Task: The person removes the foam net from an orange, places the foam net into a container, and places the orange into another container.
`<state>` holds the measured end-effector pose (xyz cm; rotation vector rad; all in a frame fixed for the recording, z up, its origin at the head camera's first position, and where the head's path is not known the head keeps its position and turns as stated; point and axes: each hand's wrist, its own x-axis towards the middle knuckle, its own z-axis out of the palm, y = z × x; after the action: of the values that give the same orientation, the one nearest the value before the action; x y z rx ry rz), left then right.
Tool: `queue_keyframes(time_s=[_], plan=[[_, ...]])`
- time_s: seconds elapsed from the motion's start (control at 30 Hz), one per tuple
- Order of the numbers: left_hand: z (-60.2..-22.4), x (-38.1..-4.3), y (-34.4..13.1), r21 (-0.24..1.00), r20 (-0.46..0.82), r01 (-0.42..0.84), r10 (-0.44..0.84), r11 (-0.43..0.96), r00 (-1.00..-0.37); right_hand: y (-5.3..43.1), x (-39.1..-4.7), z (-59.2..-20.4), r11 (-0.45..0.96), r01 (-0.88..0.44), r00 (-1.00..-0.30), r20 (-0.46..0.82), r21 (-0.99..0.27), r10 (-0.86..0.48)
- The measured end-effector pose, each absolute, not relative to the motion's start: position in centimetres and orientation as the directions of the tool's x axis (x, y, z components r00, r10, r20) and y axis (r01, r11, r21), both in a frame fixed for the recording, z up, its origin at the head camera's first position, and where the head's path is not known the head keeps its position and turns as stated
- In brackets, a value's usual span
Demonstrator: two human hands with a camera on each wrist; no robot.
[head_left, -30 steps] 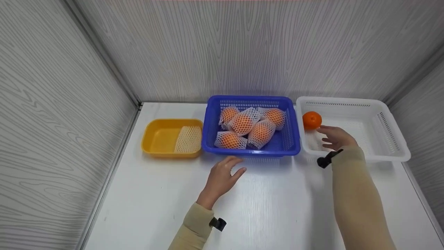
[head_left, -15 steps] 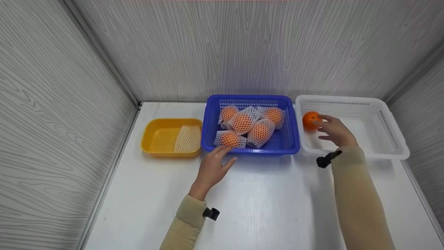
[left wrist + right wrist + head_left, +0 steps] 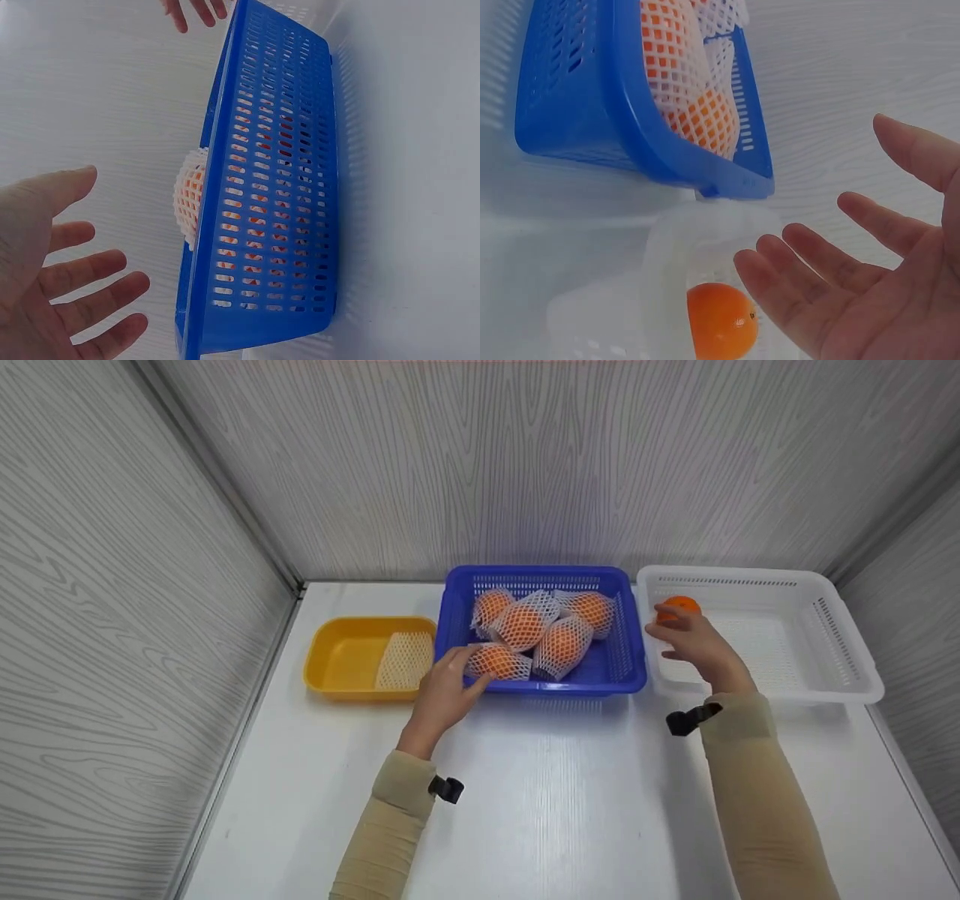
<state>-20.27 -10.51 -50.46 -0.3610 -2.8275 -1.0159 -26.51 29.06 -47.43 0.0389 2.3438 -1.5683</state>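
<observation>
In the head view my left hand point(image 3: 441, 694) is at the front left corner of the blue basket point(image 3: 585, 688), fingers spread above its rim. Nearest to it lies an orange in a white foam net point(image 3: 501, 661); the left wrist view shows a gap between hand and basket. Several more netted oranges point(image 3: 523, 624) fill the basket. My right hand point(image 3: 701, 649) hovers over the left side of the white basket point(image 3: 795, 697), holding nothing. Beyond its fingers sits a bare orange point(image 3: 721, 321), partly covered by the hand in the head view.
Left of the blue basket stands a yellow tray point(image 3: 352, 660) with an empty foam net sleeve point(image 3: 406, 661) in it. All containers stand in a row on the white table point(image 3: 555, 795). Grey wood-grain panels point(image 3: 525, 472) close off the back and sides.
My left hand has moved forward and left, from in front of the blue basket to over its front corner. The right hand has shifted up and left, and the bare orange has moved slightly.
</observation>
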Motion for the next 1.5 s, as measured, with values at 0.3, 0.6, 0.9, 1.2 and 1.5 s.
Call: queue_keyframes(time_s=[0.3, 0.6, 0.9, 1.2, 1.5], plan=[[-50.1, -22.4, -10.3, 0.619, 0.144, 0.216, 0.162, 0.755, -0.976, 26.9, -25.5, -47.2, 0.44, 0.133, -0.961, -0.224, -0.888, -0.161], [-49.9, -24.5, -9.3, 0.6, 0.147, 0.24, 0.19, 0.763, -0.971, 24.9, -24.9, -48.0, 0.446, 0.13, -0.951, -0.239, -0.886, -0.197], [-50.2, -26.7, -7.8, 0.602, 0.11, 0.239, 0.217, 0.762, -0.97, 22.6, -24.6, -48.6, 0.467, 0.134, -0.942, -0.259, -0.874, -0.215], [-50.6, -28.1, -6.6, 0.602, 0.048, 0.214, 0.233, 0.77, -0.971, 20.6, -24.7, -50.1, 0.424, 0.146, -0.939, -0.26, -0.894, -0.225], [-51.1, -28.9, -5.6, 0.621, -0.061, 0.137, 0.222, 0.772, -0.973, 18.9, -24.7, -50.7, 0.379, 0.122, -0.935, -0.234, -0.917, -0.265]])
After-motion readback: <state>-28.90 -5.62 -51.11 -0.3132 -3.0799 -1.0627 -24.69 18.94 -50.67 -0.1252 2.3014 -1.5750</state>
